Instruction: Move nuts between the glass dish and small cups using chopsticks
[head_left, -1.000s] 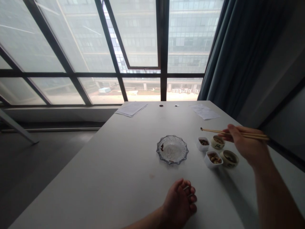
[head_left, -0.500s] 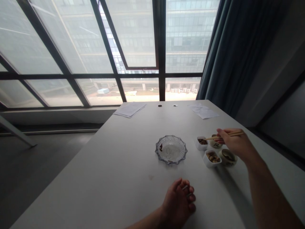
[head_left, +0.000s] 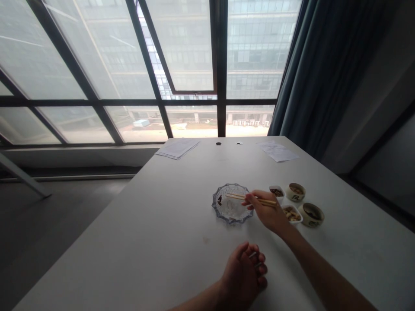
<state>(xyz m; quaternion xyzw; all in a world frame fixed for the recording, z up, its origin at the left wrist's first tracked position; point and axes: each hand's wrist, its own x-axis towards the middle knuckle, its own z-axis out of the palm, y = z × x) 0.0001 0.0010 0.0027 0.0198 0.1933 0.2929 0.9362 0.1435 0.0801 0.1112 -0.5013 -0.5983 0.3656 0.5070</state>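
My right hand (head_left: 264,209) grips a pair of wooden chopsticks (head_left: 238,197). Their tips are over a clear scalloped glass dish (head_left: 235,216); whether they pinch anything is too small to tell. Small dark reddish-brown pieces (head_left: 219,199) lie at the dish's left side. Behind my right hand are a white tub (head_left: 280,198) of dark bits and a white tub (head_left: 296,221) of tan pieces, the latter partly hidden. Two round cream-coloured pots (head_left: 295,198) with dark contents stand to their right. My left hand (head_left: 244,276) rests on the table, fingers loosely curled and apart, holding nothing.
The white table (head_left: 155,242) runs up to a large window. Paper sheets (head_left: 178,149) lie at its far left corner, and another paper (head_left: 279,152) at the far right. Two round cable holes (head_left: 218,144) sit between them. A dark blue curtain (head_left: 301,73) hangs at the right.
My right hand has swung left with the chopsticks, from the far white tub to above the glass dish. The left hand stays where it was.
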